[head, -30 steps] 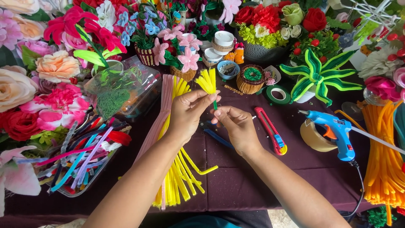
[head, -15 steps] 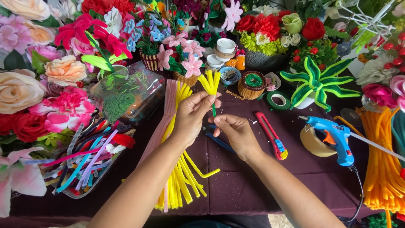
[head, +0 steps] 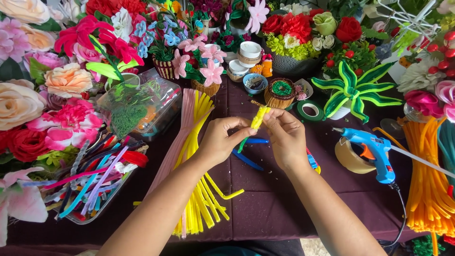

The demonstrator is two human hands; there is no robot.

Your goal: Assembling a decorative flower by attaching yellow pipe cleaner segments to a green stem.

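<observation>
Between my two hands I hold a small bundle of yellow pipe cleaners (head: pixel 259 117) on a green stem (head: pixel 242 144), above the middle of the purple tablecloth (head: pixel 279 199). My left hand (head: pixel 222 142) pinches the bundle's lower part and the stem. My right hand (head: pixel 283 136) grips the upper part with thumb and fingers, pressing the yellow strands together. Under my hands lie blue-handled pliers (head: pixel 249 160) and a red and blue craft knife (head: pixel 312 162).
Long yellow pipe cleaners (head: pixel 201 189) and pink ones (head: pixel 182 128) lie at left. A clear tray of mixed colours (head: pixel 90 185) sits further left. A blue glue gun (head: pixel 377 151), tape roll (head: pixel 350 156) and orange pipe cleaners (head: pixel 429 185) are at right. Handmade flowers ring the back.
The yellow strands stood spread like a fan; now they are squeezed into a tight bundle. Both hands have closed in on it and sit a little lower.
</observation>
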